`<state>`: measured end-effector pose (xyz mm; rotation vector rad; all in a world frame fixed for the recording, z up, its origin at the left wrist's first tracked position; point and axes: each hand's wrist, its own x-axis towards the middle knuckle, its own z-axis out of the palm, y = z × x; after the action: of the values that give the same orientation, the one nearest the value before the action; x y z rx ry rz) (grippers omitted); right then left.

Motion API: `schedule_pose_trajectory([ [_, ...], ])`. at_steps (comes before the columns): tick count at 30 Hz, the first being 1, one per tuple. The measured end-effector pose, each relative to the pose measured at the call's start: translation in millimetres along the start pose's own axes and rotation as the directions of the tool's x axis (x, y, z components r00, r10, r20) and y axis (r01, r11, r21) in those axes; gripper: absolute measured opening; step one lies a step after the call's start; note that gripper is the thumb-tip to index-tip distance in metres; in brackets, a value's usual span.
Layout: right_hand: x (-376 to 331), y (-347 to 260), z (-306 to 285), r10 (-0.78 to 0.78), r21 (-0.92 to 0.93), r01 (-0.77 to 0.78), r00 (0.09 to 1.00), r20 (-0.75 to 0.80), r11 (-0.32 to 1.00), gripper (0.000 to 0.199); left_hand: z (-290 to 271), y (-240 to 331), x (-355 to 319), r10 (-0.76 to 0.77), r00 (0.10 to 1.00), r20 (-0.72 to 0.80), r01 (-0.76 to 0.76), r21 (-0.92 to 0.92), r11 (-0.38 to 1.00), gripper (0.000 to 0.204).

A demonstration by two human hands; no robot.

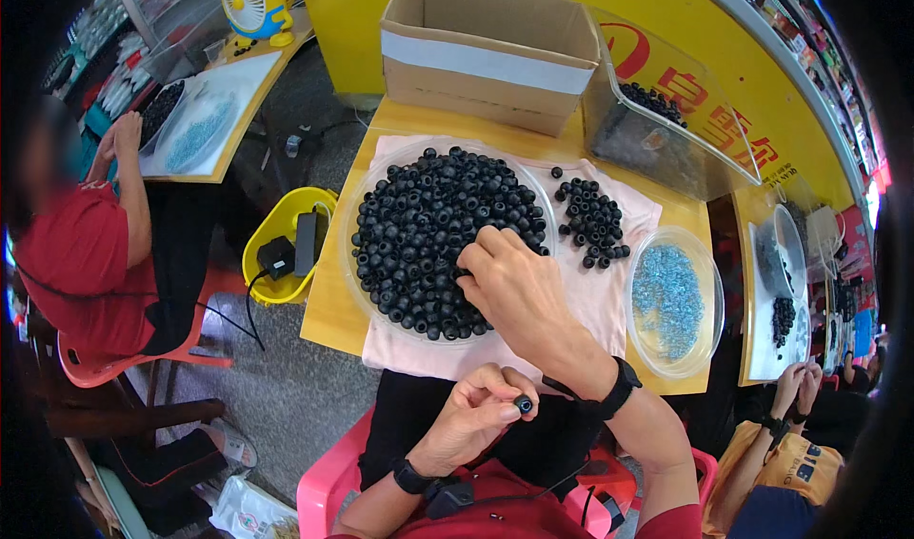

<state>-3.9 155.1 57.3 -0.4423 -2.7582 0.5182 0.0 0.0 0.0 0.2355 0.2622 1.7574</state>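
Note:
My left hand [466, 420], low in front of my lap, pinches a small black bead [523, 404] between thumb and fingers. A bluish spot shows in the bead's hole. My right hand [519, 291] reaches over the near right part of a heap of black beads [428, 225]. Its fingers are bent together with the tips down at the beads; whatever they hold is hidden. The heap fills a wide, shallow clear round tray [348, 287]. Right of it, a smaller group of black beads [590, 217] lies loose on a pale pink cloth [633, 191].
A clear round dish [714, 334] holds tiny light-blue pieces. Behind stand an open cardboard box [476, 91] and a tilted clear bin [619, 153] with black beads. A yellow bucket [271, 291] with black adapters is at the left. People sit at neighbouring tables on both sides.

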Motion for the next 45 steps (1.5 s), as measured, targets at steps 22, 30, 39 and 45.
schedule_pose_trajectory([
  [22, -87, 19, -34, 0.282, 0.189, -0.243, 0.935, -0.216, 0.951, 0.011, 5, 2, -10, 0.029, 0.998, -0.058, -0.024, 0.083, 0.996, 0.012],
  [30, -137, 36, -23, 0.460, 0.254, -0.417, 0.877, -0.142, 0.873, 0.017, 8, -1, -6, 0.060, 0.989, -0.132, -0.043, 0.132, 0.990, 0.015],
  [39, -131, 31, -30, 0.336, 0.155, -0.317, 0.934, -0.119, 0.936, 0.019, 11, -3, -10, 0.068, 0.987, -0.146, -0.038, 0.199, 0.979, 0.017],
  [45, -127, 38, -19, 0.235, -0.027, -0.239, 0.967, -0.102, 0.971, 0.012, 14, -3, -12, 0.067, 0.987, -0.145, -0.026, 0.265, 0.964, 0.018],
])
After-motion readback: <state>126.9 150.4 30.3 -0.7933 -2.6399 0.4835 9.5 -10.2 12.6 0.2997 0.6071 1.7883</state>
